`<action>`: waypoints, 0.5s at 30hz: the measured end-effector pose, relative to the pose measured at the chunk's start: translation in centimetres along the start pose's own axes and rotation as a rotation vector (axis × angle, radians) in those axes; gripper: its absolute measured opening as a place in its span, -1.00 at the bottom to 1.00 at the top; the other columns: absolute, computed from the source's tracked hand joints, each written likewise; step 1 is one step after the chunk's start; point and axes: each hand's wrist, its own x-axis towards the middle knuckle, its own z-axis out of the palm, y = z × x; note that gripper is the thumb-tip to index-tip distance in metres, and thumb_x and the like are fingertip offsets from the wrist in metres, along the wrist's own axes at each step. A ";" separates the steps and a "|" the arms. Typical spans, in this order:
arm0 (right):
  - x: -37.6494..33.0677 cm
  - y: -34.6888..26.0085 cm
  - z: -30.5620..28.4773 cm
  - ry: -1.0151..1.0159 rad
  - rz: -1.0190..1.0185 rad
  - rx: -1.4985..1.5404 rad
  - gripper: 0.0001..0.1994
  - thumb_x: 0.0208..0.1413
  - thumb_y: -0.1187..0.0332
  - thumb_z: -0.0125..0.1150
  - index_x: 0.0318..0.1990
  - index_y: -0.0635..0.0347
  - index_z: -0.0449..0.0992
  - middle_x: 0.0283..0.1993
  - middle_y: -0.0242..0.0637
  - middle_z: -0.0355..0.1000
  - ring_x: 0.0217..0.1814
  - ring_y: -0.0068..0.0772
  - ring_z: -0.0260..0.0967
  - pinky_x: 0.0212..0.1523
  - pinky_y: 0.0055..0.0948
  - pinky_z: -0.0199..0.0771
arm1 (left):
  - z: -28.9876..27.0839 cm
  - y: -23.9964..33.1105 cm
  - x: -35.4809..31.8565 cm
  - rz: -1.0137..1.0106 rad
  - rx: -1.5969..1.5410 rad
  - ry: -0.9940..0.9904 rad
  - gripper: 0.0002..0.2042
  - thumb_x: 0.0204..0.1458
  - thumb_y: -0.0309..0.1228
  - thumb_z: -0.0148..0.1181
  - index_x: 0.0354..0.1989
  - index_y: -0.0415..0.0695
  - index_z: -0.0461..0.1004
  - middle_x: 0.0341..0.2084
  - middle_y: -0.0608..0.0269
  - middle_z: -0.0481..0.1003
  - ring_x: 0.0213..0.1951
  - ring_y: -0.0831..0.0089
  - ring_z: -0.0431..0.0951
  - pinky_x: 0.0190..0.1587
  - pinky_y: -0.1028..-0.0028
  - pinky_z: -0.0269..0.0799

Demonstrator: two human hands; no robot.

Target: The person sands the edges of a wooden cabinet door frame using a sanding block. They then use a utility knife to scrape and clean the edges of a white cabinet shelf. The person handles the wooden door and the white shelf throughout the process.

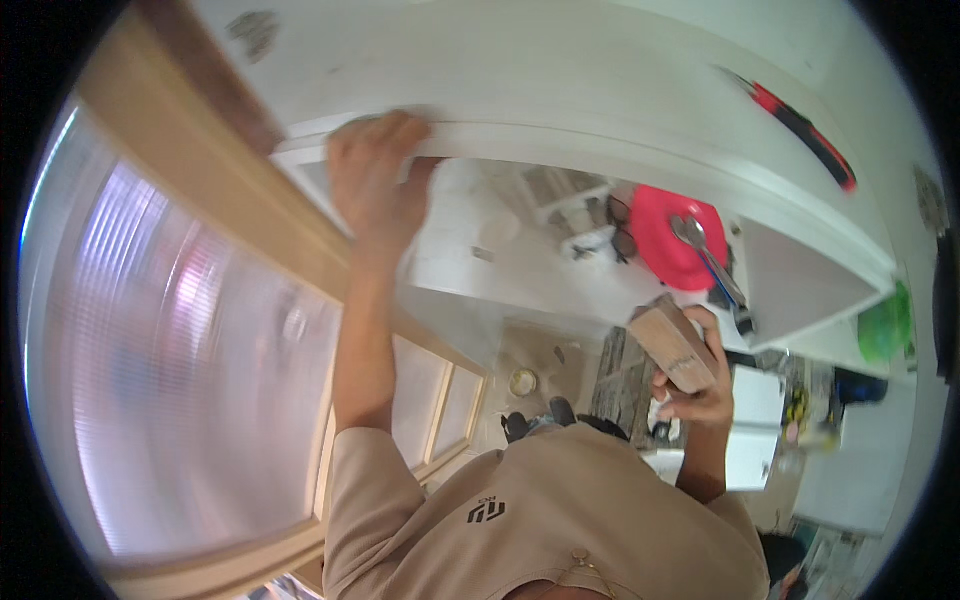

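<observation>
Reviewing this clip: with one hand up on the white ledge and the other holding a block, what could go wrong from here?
1. The left hand grips only the edge of the white ledge; a slip might cost balance.
2. The right hand holds the wooden block out over a cluttered floor; it may drop.
3. The red-handled tool lying on the ledge could be knocked off.

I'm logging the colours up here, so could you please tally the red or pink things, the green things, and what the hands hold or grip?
Red or pink things: 2 — red-and-black tool, pink dish
Green things: 1 — green object
Held or gripped: 2 — wooden block in right hand, white board edge under left hand
Total: 5
</observation>
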 end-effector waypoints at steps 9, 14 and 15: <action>3.9 -0.7 2.6 -0.278 -0.068 0.184 -0.05 -0.13 0.14 0.68 0.33 0.46 0.23 0.42 0.57 0.02 0.09 0.00 0.59 -0.45 -0.34 0.80 | -0.7 0.2 -0.2 -0.022 -0.123 0.062 -0.58 -0.37 -0.59 0.51 -0.21 0.01 0.72 -0.28 0.40 0.61 -0.19 0.28 0.48 -0.09 0.34 0.40; 4.7 1.5 2.8 -0.166 -0.035 0.118 0.05 -0.18 -0.44 0.45 0.29 0.21 0.31 0.18 -0.07 0.34 0.21 0.05 0.43 0.00 0.07 0.65 | -0.8 -0.3 0.2 -0.059 -0.185 -0.014 -0.56 -0.35 -0.58 0.51 -0.19 0.05 0.68 -0.26 0.44 0.59 -0.19 0.25 0.45 -0.11 0.29 0.35; 4.9 1.8 2.4 -0.173 -0.006 0.128 0.05 -0.21 -0.51 0.40 0.26 0.15 0.34 0.11 -0.18 0.37 0.22 0.05 0.41 0.06 0.11 0.60 | -1.0 -0.3 0.5 -0.064 -0.194 -0.021 -0.56 -0.34 -0.58 0.51 -0.18 0.05 0.67 -0.27 0.44 0.59 -0.19 0.25 0.45 -0.11 0.28 0.35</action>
